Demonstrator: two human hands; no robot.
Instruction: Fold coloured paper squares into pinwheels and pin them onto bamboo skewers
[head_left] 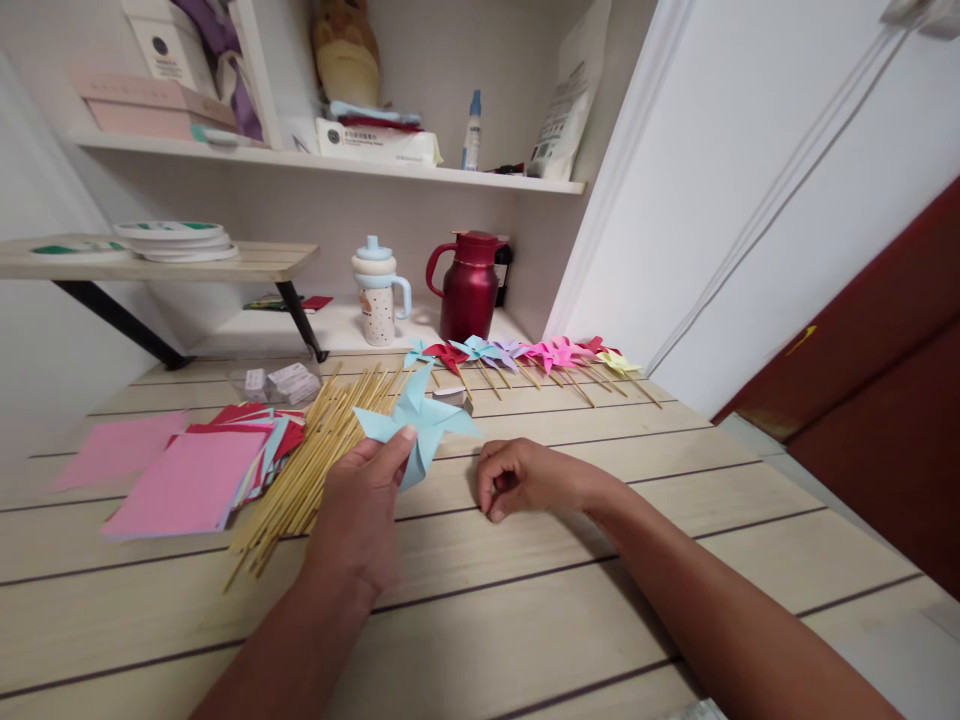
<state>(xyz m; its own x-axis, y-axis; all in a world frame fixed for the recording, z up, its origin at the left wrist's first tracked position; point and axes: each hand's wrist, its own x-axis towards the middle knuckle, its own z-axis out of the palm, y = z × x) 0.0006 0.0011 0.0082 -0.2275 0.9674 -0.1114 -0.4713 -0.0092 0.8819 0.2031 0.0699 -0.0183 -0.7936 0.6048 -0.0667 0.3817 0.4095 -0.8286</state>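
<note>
pinwheel: we see the pale blue paper pinwheel raised just above the desk
left hand: pinches its lower edge
right hand: curled closed on the desk, contents hidden
handling: we judge it light, easily creased; hold at the folded centre

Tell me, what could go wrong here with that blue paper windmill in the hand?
The left hand pinches the light blue pinwheel by one thin blade, so the fold might crease or tear. The right hand rests curled on the table close by. A sweep of the left forearm could scatter the loose bamboo sticks and the stacked paper squares beside it.
</note>
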